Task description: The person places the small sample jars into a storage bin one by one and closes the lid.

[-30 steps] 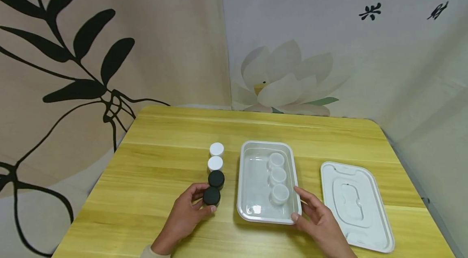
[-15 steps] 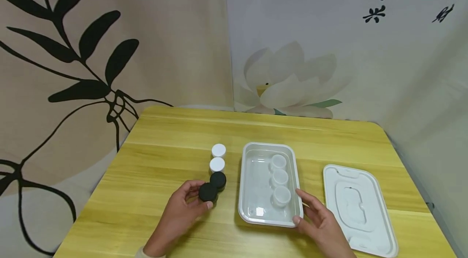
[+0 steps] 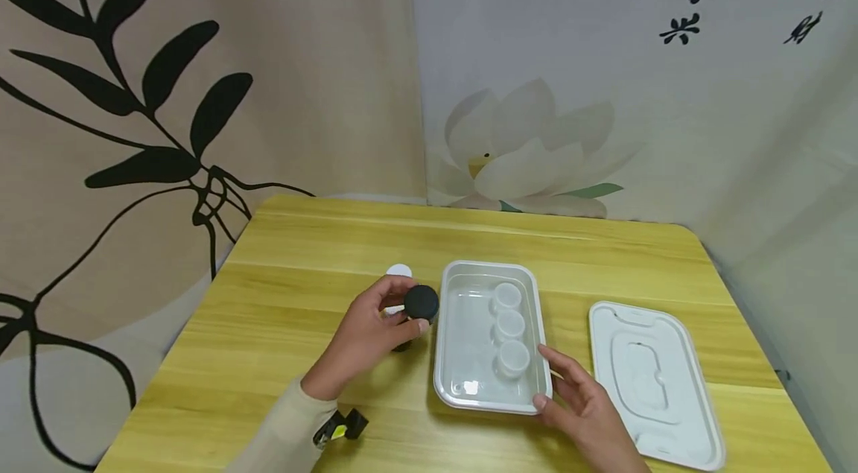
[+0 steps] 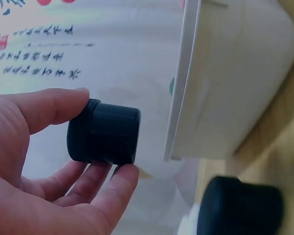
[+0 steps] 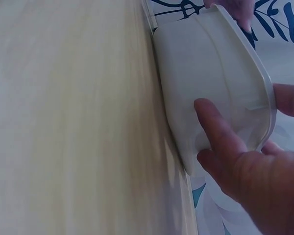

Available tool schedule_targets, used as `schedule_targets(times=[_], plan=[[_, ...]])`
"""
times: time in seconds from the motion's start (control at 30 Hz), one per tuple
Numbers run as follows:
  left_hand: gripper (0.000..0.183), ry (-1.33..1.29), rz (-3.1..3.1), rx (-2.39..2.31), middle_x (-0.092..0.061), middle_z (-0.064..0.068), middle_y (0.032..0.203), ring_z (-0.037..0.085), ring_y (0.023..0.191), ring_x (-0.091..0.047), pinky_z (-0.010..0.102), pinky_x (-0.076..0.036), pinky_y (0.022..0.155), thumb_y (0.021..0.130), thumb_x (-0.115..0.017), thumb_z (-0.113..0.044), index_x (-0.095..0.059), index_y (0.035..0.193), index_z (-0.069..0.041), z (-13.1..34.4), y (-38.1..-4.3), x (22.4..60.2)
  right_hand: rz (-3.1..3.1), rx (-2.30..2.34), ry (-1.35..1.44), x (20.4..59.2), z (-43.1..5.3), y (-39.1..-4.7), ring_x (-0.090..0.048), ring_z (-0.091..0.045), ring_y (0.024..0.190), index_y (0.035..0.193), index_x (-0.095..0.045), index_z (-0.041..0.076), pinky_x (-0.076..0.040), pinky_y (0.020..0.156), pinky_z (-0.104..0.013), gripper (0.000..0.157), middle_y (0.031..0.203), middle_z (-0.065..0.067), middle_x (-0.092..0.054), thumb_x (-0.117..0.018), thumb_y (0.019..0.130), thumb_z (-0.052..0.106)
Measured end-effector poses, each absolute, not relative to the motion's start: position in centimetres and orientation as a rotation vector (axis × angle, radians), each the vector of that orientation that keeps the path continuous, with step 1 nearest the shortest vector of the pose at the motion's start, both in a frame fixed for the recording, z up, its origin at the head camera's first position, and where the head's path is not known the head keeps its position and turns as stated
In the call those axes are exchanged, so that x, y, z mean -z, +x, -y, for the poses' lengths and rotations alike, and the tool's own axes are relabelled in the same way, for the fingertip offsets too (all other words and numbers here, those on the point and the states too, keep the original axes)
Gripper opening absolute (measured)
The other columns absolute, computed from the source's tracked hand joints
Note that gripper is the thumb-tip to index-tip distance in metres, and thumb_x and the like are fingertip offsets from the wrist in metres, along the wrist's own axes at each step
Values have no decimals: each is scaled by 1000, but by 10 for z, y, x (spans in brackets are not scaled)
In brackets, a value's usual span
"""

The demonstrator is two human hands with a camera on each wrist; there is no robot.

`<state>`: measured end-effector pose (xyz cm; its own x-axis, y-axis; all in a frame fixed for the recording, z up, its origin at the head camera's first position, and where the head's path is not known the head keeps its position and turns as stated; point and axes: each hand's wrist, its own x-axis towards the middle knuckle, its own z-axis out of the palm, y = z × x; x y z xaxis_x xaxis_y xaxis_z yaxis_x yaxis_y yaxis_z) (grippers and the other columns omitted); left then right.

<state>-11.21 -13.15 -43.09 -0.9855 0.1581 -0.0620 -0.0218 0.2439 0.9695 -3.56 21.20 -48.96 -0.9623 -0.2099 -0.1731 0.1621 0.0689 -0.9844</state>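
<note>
My left hand (image 3: 367, 339) pinches a small round black jar (image 3: 422, 302) between thumb and fingers, lifted just left of the white plastic box (image 3: 462, 407). In the left wrist view this black jar (image 4: 112, 132) lies sideways in the picture, beside the box wall (image 4: 225, 88). My right hand (image 3: 585, 404) holds the box's near right side, thumb at the rim and fingers against the outer wall (image 5: 186, 73). Three small translucent white-lidded jars (image 3: 509, 325) stand in a row inside the box. A second black jar (image 4: 240, 208) stands on the table, mostly hidden by my left hand in the head view.
A white jar (image 3: 399, 270) stands beyond my left hand, with another mostly hidden behind the fingers. The box's white lid (image 3: 660, 383) lies flat on the wooden table (image 3: 302, 249) at the right. Printed curtains hang behind the table.
My left hand has picked the nearest black jar from the row and carried it up, forward and right, toward the box's left rim. My right hand stays on the box.
</note>
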Motion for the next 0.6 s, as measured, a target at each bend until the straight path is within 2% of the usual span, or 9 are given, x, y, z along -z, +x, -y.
schedule_targets(times=[0.17,0.3,0.47,0.6], plan=[[52,232,-2381,-1812,-69,5,129,28,121,-66,46,-57,105,85,-88,-13,-66,132,-16,109,-133,429,-2081,1979,-64,490,-212,-36,-61,-1,130,159,-44,10,-64,87,-38,65,164,-27,-38,-70,99,3],[51,253,-2384,-1773,-69,1,130,26,123,-65,43,-57,105,86,-87,-15,-66,132,-17,93,-145,432,-2087,1958,-40,489,-212,-35,-61,-1,130,159,-44,11,-64,87,-37,66,164,-25,-39,-72,98,4],[50,293,-2396,-1729,-70,3,130,25,122,-67,41,-57,104,87,-86,-15,-65,133,-13,78,-156,437,-2067,1950,1,489,-211,-35,-62,-3,131,160,-43,13,-64,88,-39,69,164,-19,-39,-73,98,4],[49,311,-2393,-1710,-71,5,130,25,123,-68,41,-58,102,87,-86,-12,-65,132,-13,70,-163,438,-2060,1958,-36,488,-212,-36,-62,-6,131,160,-42,11,-64,87,-39,68,164,-21,-37,-71,99,3]])
